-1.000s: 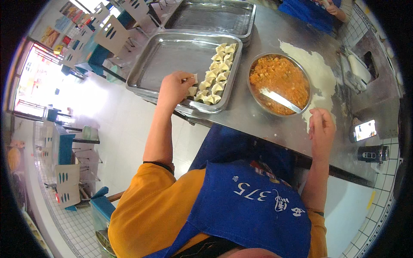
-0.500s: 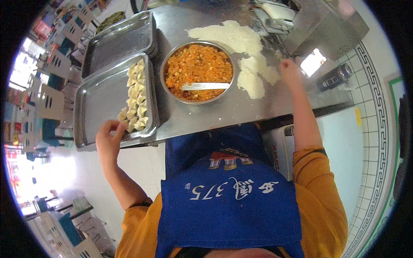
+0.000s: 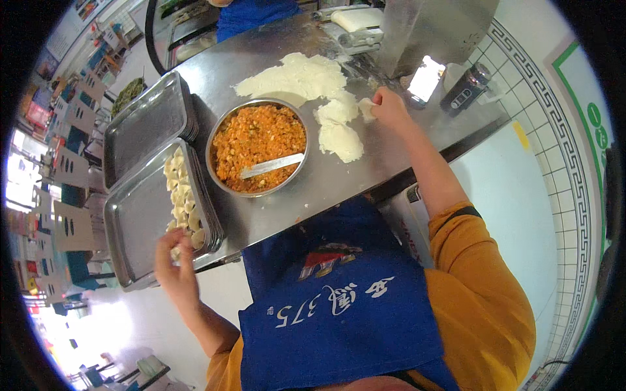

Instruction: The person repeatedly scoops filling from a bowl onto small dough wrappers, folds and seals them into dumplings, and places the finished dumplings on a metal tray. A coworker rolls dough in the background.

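Note:
My left hand is at the near end of a row of folded wontons, which lies along the right side of a metal tray. Its thumb and fingers close around a pale wonton, partly hidden by them. Over the steel table, my right hand pinches the edge of a thin round wrapper. Just left of it, pale wrappers lie spread and overlapping. Between the hands stands a round steel bowl of orange chopped filling, with a flat pale spatula lying on top.
A second metal tray adjoins the first; both sit on stacks. At the right stand a lit phone, a dark cylindrical flask and a steel box. A person in a blue apron is across the table.
The whole view has turned and shifted. My right hand has moved left to the spread wrappers and now has a wrapper in its fingers. My left hand stays by the wonton row.

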